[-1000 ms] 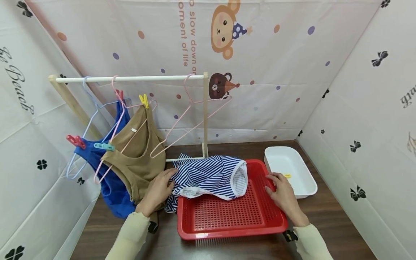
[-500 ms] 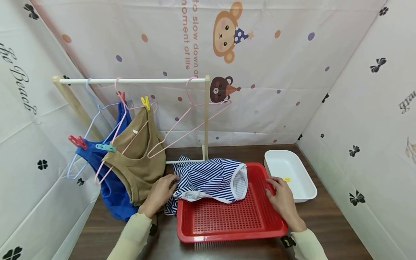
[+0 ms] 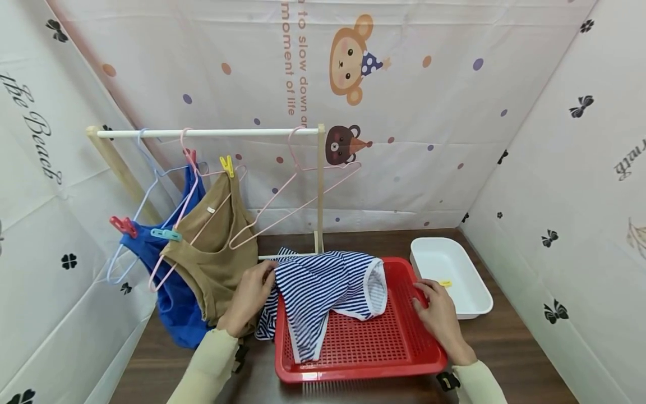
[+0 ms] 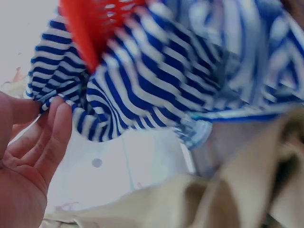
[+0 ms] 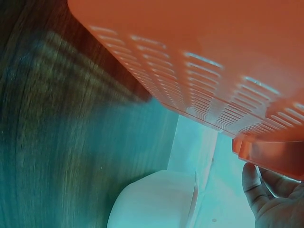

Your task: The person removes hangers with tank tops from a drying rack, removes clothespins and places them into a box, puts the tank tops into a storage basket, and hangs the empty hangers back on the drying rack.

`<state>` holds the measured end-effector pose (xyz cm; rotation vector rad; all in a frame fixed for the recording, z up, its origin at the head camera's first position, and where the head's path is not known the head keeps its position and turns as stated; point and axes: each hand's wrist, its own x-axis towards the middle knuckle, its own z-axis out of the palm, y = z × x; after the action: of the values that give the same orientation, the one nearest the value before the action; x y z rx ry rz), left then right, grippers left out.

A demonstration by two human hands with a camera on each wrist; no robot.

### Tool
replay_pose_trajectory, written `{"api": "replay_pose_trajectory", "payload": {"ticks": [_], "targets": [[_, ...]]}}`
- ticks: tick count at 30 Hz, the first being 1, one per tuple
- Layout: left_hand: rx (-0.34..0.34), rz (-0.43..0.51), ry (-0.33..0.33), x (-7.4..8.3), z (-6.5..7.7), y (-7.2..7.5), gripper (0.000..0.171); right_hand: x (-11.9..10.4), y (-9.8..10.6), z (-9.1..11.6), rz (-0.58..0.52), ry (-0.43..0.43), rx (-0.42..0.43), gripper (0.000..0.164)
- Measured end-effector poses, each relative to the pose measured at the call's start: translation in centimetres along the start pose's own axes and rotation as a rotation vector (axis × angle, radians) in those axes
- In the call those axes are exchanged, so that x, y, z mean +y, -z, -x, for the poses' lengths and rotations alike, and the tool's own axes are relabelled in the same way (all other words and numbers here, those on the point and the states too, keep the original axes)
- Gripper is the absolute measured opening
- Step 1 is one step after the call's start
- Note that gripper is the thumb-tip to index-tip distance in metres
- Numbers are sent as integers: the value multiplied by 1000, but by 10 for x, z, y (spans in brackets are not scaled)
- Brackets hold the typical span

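Observation:
A navy-and-white striped shirt [image 3: 313,289] lies across the left and back of the red basket [image 3: 363,372]. One part of it hangs forward over the basket's floor, and some cloth spills past the left rim. My left hand [image 3: 248,298] pinches the shirt at its left side; thumb and fingertips meet on the cloth in the left wrist view. At the basket's right rim, my right hand [image 3: 441,314] holds on with its fingers over the edge. The right wrist view shows part of that hand [image 5: 280,197] against the orange-looking rim.
A rack with a white rod [image 3: 212,133] stands at the back left. From it hang a blue top [image 3: 176,314], a brown top [image 3: 217,269], both clipped to hangers, and a bare pink hanger [image 3: 290,179]. A white tray [image 3: 454,252] with a yellow clothespin [image 3: 445,283] sits right.
My left hand has shifted slightly, and a section of the striped shirt now drapes forward into the basket. The right hand stays at the rim. The head view has tilted a little.

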<state>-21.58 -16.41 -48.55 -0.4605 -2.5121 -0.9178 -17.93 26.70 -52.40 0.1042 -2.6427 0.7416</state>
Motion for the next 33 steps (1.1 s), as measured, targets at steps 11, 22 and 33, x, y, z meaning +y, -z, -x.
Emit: {"api": "replay_pose_trajectory", "payload": {"ticks": [11, 22, 33], "targets": [[33, 82, -173, 48, -24, 1, 13, -1, -1, 0, 6, 21, 26, 34], [-116, 57, -380, 76, -15, -7, 14, 0, -2, -2, -8, 10, 45, 33], [-331, -94, -244, 58, 0, -14, 19, 0, -4, -2, -15, 11, 62, 32]]}}
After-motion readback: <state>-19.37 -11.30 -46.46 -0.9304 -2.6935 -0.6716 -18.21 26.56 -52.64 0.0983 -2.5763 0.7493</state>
